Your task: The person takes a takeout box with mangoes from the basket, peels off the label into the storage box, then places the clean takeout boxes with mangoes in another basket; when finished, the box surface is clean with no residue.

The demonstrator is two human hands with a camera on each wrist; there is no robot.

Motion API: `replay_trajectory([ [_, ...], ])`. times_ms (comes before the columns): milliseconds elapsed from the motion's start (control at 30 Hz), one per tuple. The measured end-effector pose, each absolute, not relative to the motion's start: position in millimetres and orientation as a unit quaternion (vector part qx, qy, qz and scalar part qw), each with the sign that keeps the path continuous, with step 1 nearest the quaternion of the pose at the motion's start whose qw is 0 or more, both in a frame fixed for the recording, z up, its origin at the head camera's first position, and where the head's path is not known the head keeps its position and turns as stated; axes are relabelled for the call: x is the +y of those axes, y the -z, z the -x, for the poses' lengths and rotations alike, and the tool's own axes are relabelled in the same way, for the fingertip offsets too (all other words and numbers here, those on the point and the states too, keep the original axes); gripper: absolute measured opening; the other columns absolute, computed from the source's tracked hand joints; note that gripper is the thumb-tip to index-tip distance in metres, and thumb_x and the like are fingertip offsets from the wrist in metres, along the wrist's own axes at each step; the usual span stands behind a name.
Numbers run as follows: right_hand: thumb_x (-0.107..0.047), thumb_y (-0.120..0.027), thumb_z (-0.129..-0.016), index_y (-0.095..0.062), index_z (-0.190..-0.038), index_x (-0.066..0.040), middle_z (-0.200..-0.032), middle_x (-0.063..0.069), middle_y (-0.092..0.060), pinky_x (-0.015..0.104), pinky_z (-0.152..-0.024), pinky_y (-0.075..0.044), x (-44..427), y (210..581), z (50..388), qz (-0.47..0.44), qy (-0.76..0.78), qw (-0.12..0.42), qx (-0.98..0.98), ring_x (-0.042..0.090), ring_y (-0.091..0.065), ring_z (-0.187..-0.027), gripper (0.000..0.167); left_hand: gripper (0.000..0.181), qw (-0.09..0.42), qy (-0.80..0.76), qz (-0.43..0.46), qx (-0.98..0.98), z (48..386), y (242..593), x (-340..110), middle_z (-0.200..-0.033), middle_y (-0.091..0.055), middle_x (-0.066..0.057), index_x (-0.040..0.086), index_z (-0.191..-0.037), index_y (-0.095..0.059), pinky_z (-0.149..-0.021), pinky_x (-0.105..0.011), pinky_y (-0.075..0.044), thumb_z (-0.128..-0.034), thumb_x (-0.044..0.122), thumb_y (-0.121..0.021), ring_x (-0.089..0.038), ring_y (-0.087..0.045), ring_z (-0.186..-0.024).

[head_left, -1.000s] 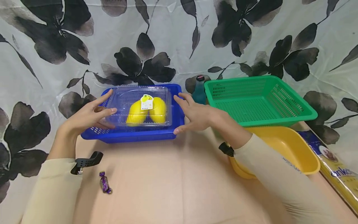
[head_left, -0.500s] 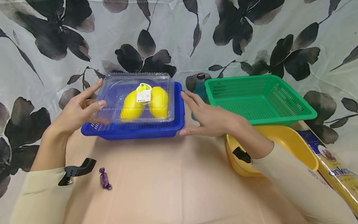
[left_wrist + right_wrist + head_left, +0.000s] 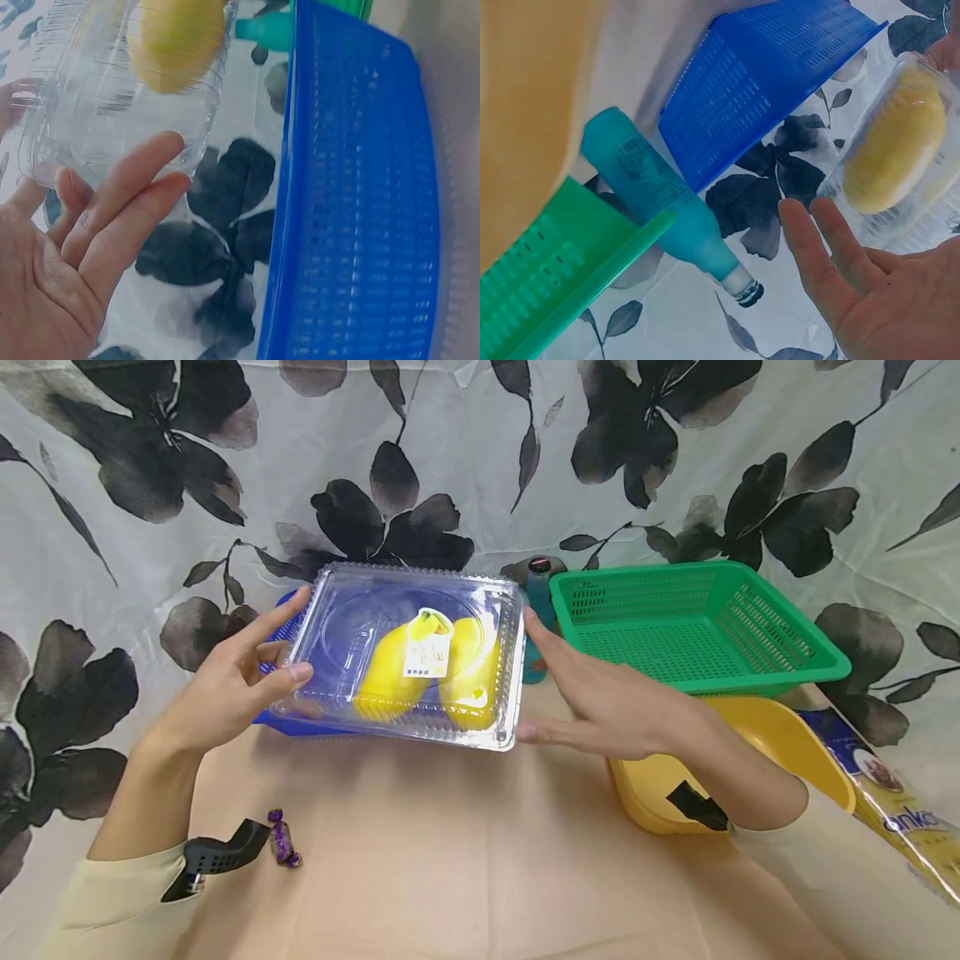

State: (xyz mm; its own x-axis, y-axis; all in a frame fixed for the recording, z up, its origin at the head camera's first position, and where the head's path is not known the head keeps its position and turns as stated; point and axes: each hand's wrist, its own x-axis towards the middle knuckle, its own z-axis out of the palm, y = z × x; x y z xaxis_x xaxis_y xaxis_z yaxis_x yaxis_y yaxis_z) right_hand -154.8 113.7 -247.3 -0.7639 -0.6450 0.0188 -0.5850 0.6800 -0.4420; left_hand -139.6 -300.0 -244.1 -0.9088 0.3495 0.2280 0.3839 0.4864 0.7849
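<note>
A clear plastic clamshell box (image 3: pixel 341 610) is held tilted above the blue basket (image 3: pixel 296 727), its right end over the basket's right side and beyond. Inside lie two yellow fruits (image 3: pixel 390 672) under a white label (image 3: pixel 427 652). My left hand (image 3: pixel 225 685) grips the box's left end, thumb on top; in the left wrist view its fingers (image 3: pixel 124 225) reach along the underside. At the other end my right hand (image 3: pixel 615 702) touches the edge with straight, spread fingers and thumb. The right wrist view shows the same fingers (image 3: pixel 832 255) extended beside the box.
A green basket (image 3: pixel 787 668) stands at the right, partly over a yellow basin (image 3: pixel 810 777). Between the blue and green baskets is a teal bottle (image 3: pixel 538 585). A purple wrapped candy (image 3: pixel 282 839) lies at front left; a yellow-and-blue packet (image 3: pixel 900 810) lies far right.
Both hands have lifted the clear box out of the blue basket and moved it right and nearer. It now tilts, its right end lower. The basket stays in place.
</note>
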Motion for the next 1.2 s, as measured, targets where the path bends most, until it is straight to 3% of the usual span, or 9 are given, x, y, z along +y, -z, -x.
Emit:
replay_trajectory([
  [100,-0.074,-0.06,-0.089,0.023,-0.16,-0.031,-0.172,-0.008,0.007,0.045,-0.102,-0.054,121.9,249.2,146.9,0.343,0.197,0.052,0.917,0.021,-0.028,-0.154,0.117,0.082,0.011,0.471,0.235,-0.85,133.4,248.2,-291.6,-0.142,-0.048,-0.012,0.034,-0.165,-0.022,-0.075,-0.029,-0.062,-0.0986,0.0,-0.058,-0.011,-0.069,-0.106],
  [233,-0.07,-0.064,-0.089,0.022,-0.16,-0.029,-0.171,-0.008,0.014,0.051,-0.114,-0.042,132.3,250.2,135.9,0.352,0.19,0.037,0.916,0.021,-0.009,-0.159,0.119,0.085,0.024,0.435,0.249,-0.865,123.2,248.9,-280.3,-0.144,-0.048,-0.017,0.035,-0.164,-0.022,-0.069,-0.03,-0.063,-0.0967,0.003,-0.063,-0.009,-0.071,-0.103],
  [400,-0.062,-0.068,-0.09,0.021,-0.161,-0.031,-0.172,-0.007,0.013,0.059,-0.115,-0.037,143.5,249.9,126.3,0.358,0.196,0.038,0.912,0.025,-0.007,-0.159,0.118,0.089,0.006,0.405,0.25,-0.879,110.6,239.8,-272.8,-0.13,-0.061,-0.021,0.039,-0.165,-0.015,-0.065,-0.029,-0.061,-0.0984,0.008,-0.066,-0.018,-0.076,-0.082],
  [567,-0.064,-0.066,-0.089,0.018,-0.163,-0.029,-0.173,0.0,0.004,0.069,-0.112,-0.035,159.3,249.2,120.3,0.349,0.201,0.049,0.914,0.035,-0.013,-0.158,0.117,0.094,-0.062,0.433,0.268,-0.858,100.8,243.3,-263.1,-0.124,-0.066,-0.023,0.039,-0.165,-0.007,-0.074,-0.033,-0.063,-0.0996,0.007,-0.066,-0.021,-0.076,-0.091],
  [767,-0.062,-0.066,-0.091,0.014,-0.163,-0.033,-0.173,0.001,-0.002,0.068,-0.108,-0.04,179.9,253.4,117.4,0.346,0.239,0.078,0.904,0.038,-0.027,-0.154,0.111,0.101,-0.084,0.402,0.282,-0.867,86.0,254.4,-246.1,-0.104,-0.072,-0.003,0.038,-0.165,-0.004,-0.079,-0.033,-0.06,-0.0959,0.016,-0.074,-0.015,-0.072,-0.091],
  [867,-0.063,-0.061,-0.094,0.012,-0.164,-0.035,-0.173,0.002,-0.004,0.067,-0.105,-0.044,187.8,258.0,117.0,0.354,0.254,0.102,0.894,0.04,-0.036,-0.149,0.105,0.104,-0.072,0.362,0.287,-0.884,77.1,256.2,-242.0,-0.106,-0.073,0.008,0.036,-0.166,-0.004,-0.089,-0.033,-0.059,-0.0933,0.024,-0.078,-0.011,-0.072,-0.099],
  [1033,-0.063,-0.058,-0.095,0.008,-0.164,-0.038,-0.173,0.004,-0.01,0.067,-0.101,-0.048,194.0,267.1,111.8,0.337,0.269,0.132,0.893,0.04,-0.05,-0.139,0.098,0.107,-0.085,0.354,0.309,-0.879,65.9,263.2,-236.8,-0.121,-0.07,0.013,0.03,-0.167,-0.001,-0.097,-0.034,-0.057,-0.0931,0.031,-0.078,-0.01,-0.069,-0.111],
  [1200,-0.067,-0.054,-0.095,0.002,-0.165,-0.039,-0.172,0.003,-0.014,0.067,-0.098,-0.05,198.6,278.6,106.3,0.322,0.301,0.158,0.884,0.042,-0.049,-0.139,0.093,0.106,-0.118,0.35,0.304,-0.878,56.5,275.1,-229.1,-0.105,-0.068,0.015,0.029,-0.166,0.005,-0.096,-0.034,-0.057,-0.0956,0.038,-0.074,-0.006,-0.068,-0.105],
])
